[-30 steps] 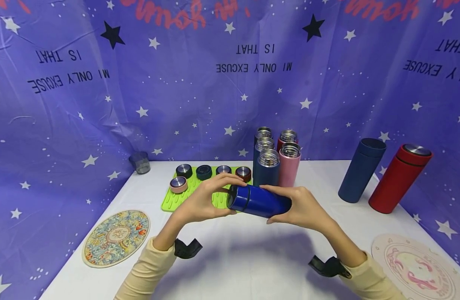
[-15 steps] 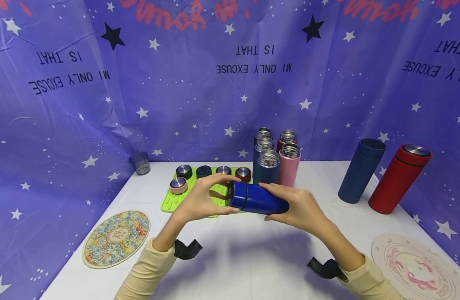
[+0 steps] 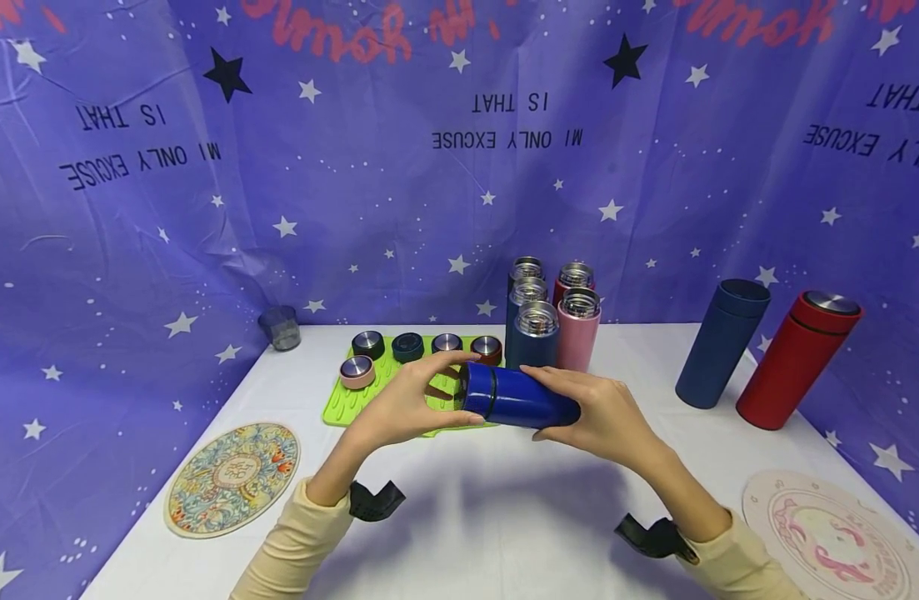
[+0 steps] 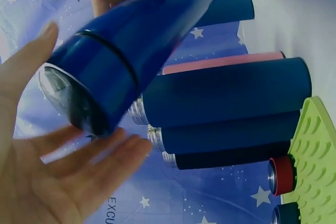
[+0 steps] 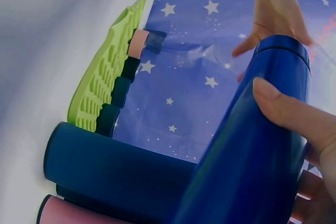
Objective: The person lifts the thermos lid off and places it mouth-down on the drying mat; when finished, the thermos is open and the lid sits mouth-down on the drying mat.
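Observation:
A deep blue thermos bottle is held in the air, tilted nearly on its side, with its capped end to the left. My right hand grips its body, thumb and fingers on opposite sides. Around the cap my left hand is spread, its fingers extended and slightly blurred in the left wrist view. The thumb lies close to the cap's edge; whether any fingertip touches it is hard to tell. A dark seam ring divides cap from body.
Behind stand several lidless bottles, including a pink one and a blue one. Loose lids, one pink, sit on a green mat. Capped blue and red bottles stand right. Also present: a cup and round mats.
My left hand has loosened from the cap, its fingers spreading and shifting left. The bottle has tipped slightly nearer level in my right hand's grip.

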`<state>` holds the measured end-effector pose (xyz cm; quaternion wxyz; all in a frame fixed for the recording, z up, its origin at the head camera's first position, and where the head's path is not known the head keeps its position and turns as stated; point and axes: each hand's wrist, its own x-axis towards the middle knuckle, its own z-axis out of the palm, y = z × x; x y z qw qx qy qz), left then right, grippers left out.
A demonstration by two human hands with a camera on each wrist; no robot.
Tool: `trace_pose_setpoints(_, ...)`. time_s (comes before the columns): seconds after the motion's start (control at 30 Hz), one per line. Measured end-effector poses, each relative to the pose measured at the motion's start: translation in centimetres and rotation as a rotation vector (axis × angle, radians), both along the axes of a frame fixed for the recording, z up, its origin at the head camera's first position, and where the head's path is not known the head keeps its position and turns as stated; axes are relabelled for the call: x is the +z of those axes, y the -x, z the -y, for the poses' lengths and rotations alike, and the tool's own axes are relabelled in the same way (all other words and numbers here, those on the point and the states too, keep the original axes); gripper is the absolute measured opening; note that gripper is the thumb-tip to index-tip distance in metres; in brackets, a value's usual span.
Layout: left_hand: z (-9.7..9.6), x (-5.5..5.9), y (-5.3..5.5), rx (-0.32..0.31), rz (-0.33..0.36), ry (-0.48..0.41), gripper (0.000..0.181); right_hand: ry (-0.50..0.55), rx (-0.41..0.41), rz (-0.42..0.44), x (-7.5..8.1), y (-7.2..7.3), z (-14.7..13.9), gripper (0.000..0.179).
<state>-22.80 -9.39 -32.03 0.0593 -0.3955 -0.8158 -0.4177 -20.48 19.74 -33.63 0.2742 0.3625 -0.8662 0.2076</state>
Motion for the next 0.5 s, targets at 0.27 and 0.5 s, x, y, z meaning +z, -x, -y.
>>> trace_pose_setpoints(0.27,-0.2,-0.2,0.6,-0.2,-0.224,-0.074,0.078,0.062,0.061,0.213,0.5,0.2,-0.7,0.084)
trace_pose_setpoints(0.5,-0.6,1.1,-0.7,-0.217,-0.226,-0.144,0.069,0.047,0.045,0.188,0.5,0.1,-0.7,0.083)
